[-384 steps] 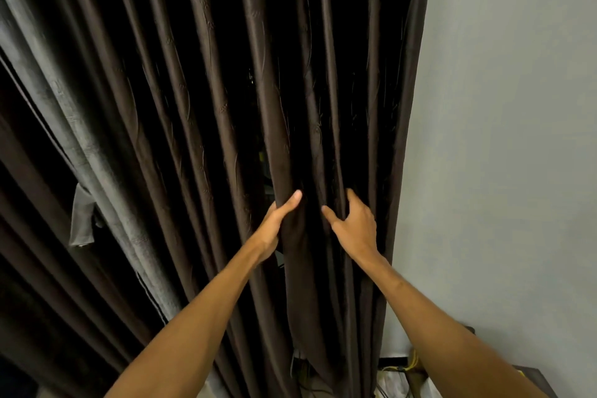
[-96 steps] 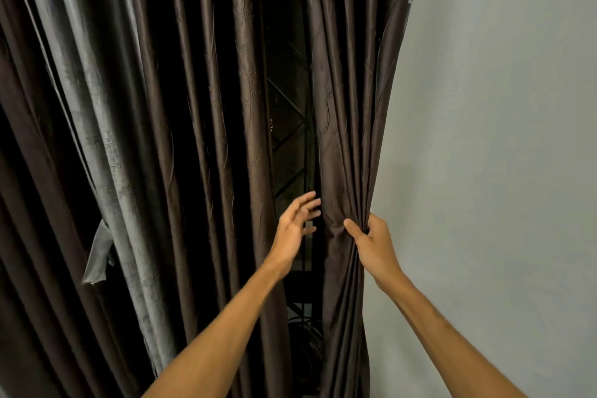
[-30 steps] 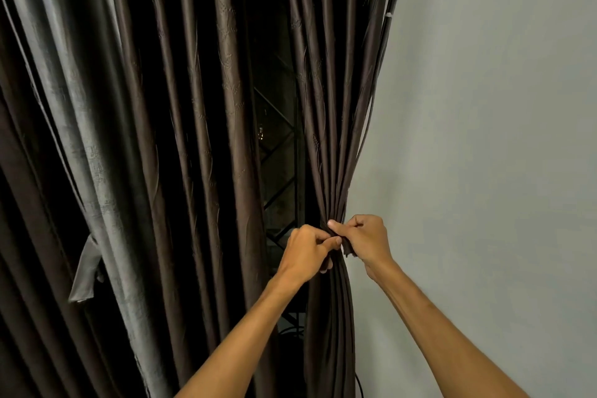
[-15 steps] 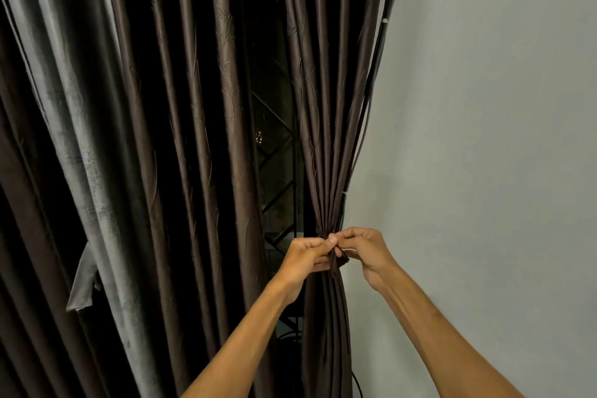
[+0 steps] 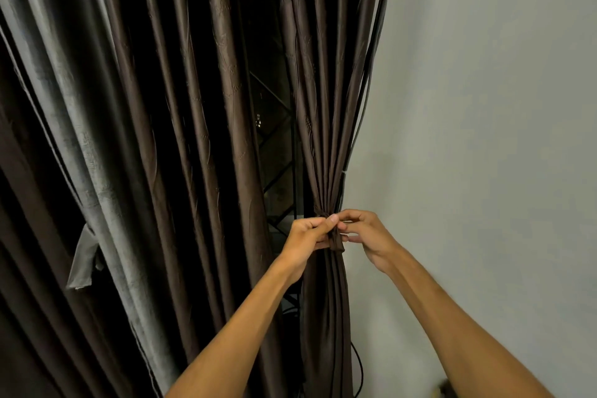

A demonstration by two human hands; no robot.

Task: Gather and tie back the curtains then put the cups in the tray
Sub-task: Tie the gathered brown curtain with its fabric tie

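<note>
A dark brown curtain panel is bunched tight against the wall, cinched by a brown tie-back band at hand height. My left hand has its fingers curled round the band from the left, thumb on top. From the right, my right hand pinches the band's end with thumb and forefinger. A wider brown curtain hangs loose to the left. No cups or tray are in view.
A grey curtain with a loose grey tie strip hangs at far left. Between the brown panels a dark window with metal grille bars shows. A plain grey wall fills the right; a black cable runs down it.
The curtain went from spread to gathered by the wall, and the window gap opened. Both hands closed on the band; over the last second they dropped slightly and kept working it.
</note>
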